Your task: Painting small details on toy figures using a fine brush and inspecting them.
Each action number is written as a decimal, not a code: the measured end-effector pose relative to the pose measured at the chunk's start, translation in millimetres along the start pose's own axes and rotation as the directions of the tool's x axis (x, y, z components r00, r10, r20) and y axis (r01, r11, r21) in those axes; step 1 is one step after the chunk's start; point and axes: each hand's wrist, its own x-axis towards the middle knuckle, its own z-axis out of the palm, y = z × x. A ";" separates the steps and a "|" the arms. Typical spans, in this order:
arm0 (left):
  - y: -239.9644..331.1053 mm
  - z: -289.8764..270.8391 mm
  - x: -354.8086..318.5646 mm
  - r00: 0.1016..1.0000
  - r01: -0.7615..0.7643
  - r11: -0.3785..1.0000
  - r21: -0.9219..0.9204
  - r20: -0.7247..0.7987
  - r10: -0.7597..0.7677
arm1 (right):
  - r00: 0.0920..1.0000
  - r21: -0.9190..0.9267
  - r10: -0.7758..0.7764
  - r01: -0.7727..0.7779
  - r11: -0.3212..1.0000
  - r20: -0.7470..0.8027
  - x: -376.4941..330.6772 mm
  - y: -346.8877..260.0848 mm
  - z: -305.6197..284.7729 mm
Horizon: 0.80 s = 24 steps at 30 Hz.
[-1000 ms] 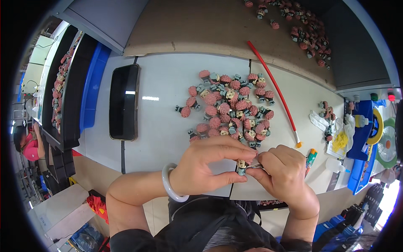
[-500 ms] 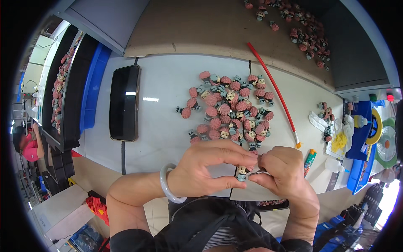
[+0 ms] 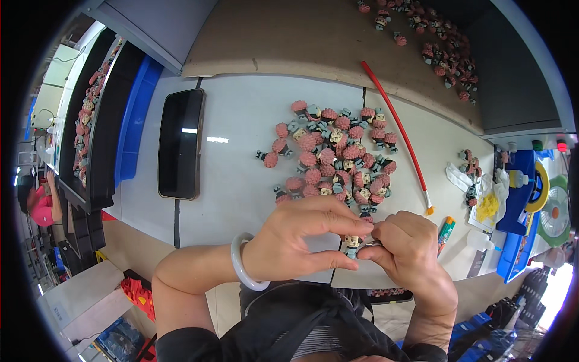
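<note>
My left hand (image 3: pixel 304 235), with a pale bangle at the wrist, pinches a small figurine (image 3: pixel 352 244) between thumb and fingers. The figurine has a light face and a grey-blue lower part; its top is hidden by my fingers. Close against it, my right hand (image 3: pixel 407 244) is closed round a small thin metal tool (image 3: pixel 371 243), mostly covered by the fingers, its tip at the figurine's side. Just beyond my hands lies a pile of similar figurines (image 3: pixel 329 157) with bumpy pink hair, black bodies and grey-blue parts.
A black phone (image 3: pixel 180 145) lies left of the pile, a red-handled brush (image 3: pixel 398 130) right of it. Further right are a green marker-like tube (image 3: pixel 446 232), a white bottle (image 3: pixel 480 241) and yellow tape (image 3: pixel 538 187). More figurines (image 3: pixel 446 60) sit on the brown shelf. A blue bin (image 3: pixel 134 120) stands left.
The figurine has tilted or shifted slightly in my left hand, and the metal tool in my right hand shows more against its side. The whole view has shifted a little.
</note>
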 end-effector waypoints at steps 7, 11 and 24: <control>0.2 -1.8 0.3 0.996 0.068 0.998 0.009 0.053 -0.068 | 0.998 -0.012 0.016 -0.015 1.000 0.067 1.6 -2.3 -1.4; 0.5 -2.2 0.1 0.995 0.079 0.997 0.004 0.067 -0.079 | 0.994 0.051 0.002 -0.008 0.999 0.113 2.2 0.8 -0.6; -2.0 0.6 -0.4 0.998 0.041 0.997 -0.061 0.051 -0.038 | 0.997 0.077 -0.064 0.060 0.995 0.043 -0.3 4.0 -2.2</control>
